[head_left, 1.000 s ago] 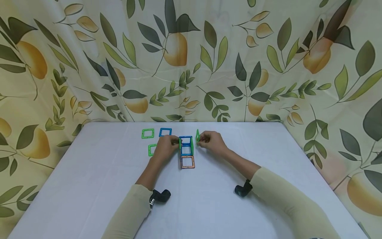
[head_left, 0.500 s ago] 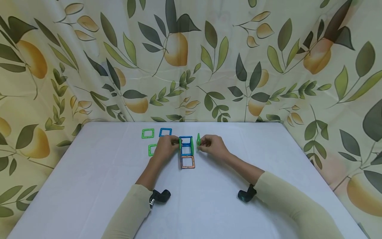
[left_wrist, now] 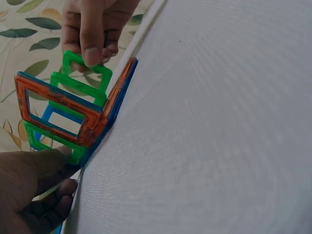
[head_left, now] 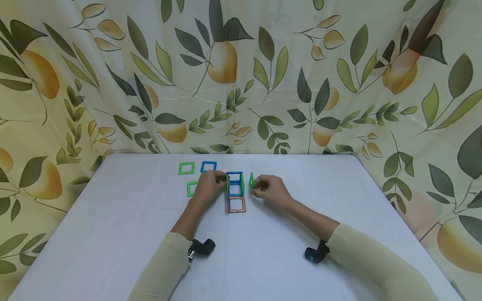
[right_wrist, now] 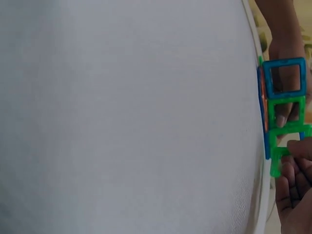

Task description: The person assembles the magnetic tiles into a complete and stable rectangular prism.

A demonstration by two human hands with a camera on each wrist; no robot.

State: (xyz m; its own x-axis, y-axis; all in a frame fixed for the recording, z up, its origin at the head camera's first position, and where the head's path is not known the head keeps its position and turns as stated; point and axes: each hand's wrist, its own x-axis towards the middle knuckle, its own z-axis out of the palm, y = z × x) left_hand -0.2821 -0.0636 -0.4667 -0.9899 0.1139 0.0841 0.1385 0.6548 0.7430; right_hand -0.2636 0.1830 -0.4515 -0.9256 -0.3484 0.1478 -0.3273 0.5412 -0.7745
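A small upright structure of see-through magnetic tiles stands on the white table, with blue tiles [head_left: 236,195], an orange tile [head_left: 244,204] at its near end and green tiles on its sides. My left hand [head_left: 208,186] pinches the green tile [left_wrist: 77,155] on the structure's left side, thumb over its frame. Just right of the structure, my right hand [head_left: 272,189] pinches a separate green square tile [head_left: 251,181] between thumb and fingers. That tile is held on edge, with a narrow gap to the structure in the head view.
Behind and left of my left hand lie a loose green tile [head_left: 180,168], a blue tile [head_left: 208,162] and another green tile [head_left: 188,189], partly covered by the hand. A fruit-patterned curtain [head_left: 263,104] hangs beyond the far edge of the white table [head_left: 150,251].
My right hand has drawn the green tile a little nearer to me and slightly right, alongside the structure. The left hand and structure have stayed put.
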